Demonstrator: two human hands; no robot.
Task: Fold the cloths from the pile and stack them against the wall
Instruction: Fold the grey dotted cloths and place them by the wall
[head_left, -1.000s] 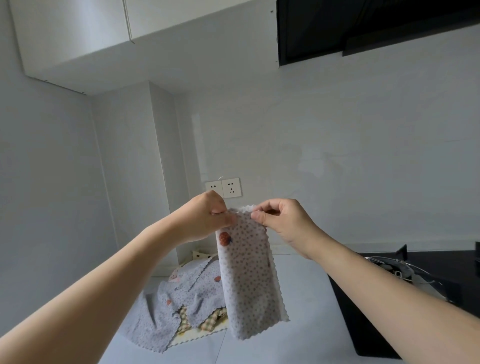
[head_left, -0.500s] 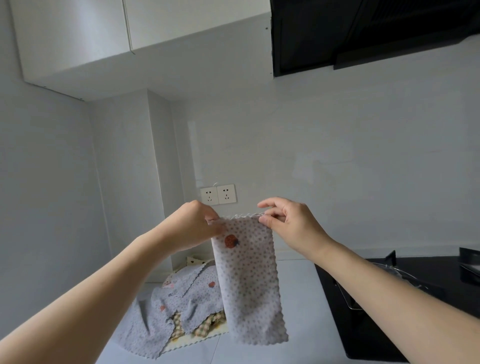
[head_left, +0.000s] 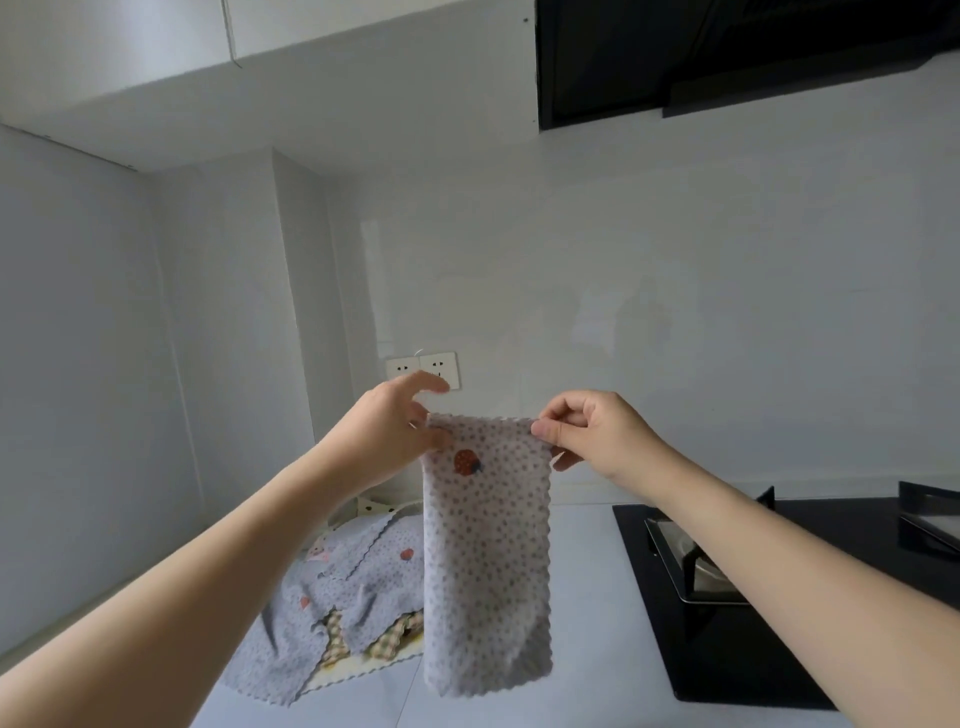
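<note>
You're mid-fold on one cloth, early in the job by the look of it. Your left hand (head_left: 387, 434) and right hand (head_left: 592, 434) each pinch a top corner of a grey dotted cloth with a scalloped edge and a red strawberry print (head_left: 485, 551). It hangs in the air as a narrow doubled strip, above and just right of the pile. Left index finger sticks out straight; thumb and the other fingers keep the grip. Right thumb and curled fingers clamp the other corner.

Everything else is unfolded: the loose pile of grey dotted, checked and cream cloths (head_left: 343, 608) lies crumpled on the white countertop (head_left: 587, 571), left of the hanging cloth and reaching back toward the corner. The hanging cloth hides part of the counter behind the pile, but I can't see any folded stack against the white back wall (head_left: 675, 312).

My read: this cloth needs at least one more fold, then placing at the wall. The black gas hob (head_left: 727, 597) sits right of the pile, so keep cloth off it.
</note>
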